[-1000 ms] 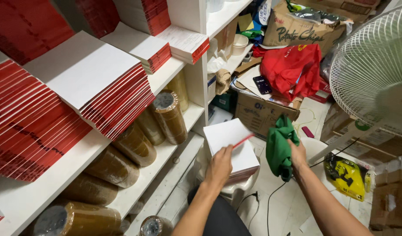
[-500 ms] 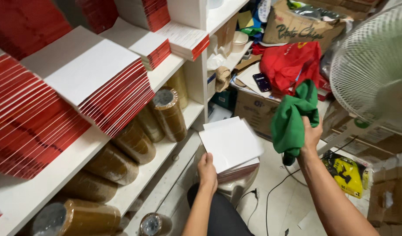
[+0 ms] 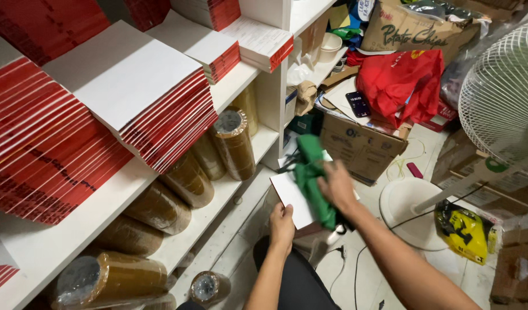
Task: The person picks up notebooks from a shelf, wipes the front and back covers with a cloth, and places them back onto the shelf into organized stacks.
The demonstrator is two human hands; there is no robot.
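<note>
My left hand [image 3: 282, 223] grips the near edge of a stack of white-covered, red-edged booklets [image 3: 291, 196] resting on a pale stool below me. My right hand [image 3: 336, 185] presses a bunched green cloth [image 3: 311, 175] down onto the top white cover. The cloth covers most of the stack's right side. Both forearms reach in from the bottom of the view.
White shelves [image 3: 229, 95] on the left carry stacks of red-edged booklets [image 3: 155, 112] and rolls of brown tape [image 3: 232, 140]. Ahead stand a cardboard box [image 3: 361, 146] with a phone [image 3: 358, 104], a red bag [image 3: 404, 80], a white fan [image 3: 502, 97] and a yellow bag [image 3: 465, 232].
My right hand swung the green cloth from up in the air at the right down and left onto the booklet stack. My left hand stayed at the stack's near edge.
</note>
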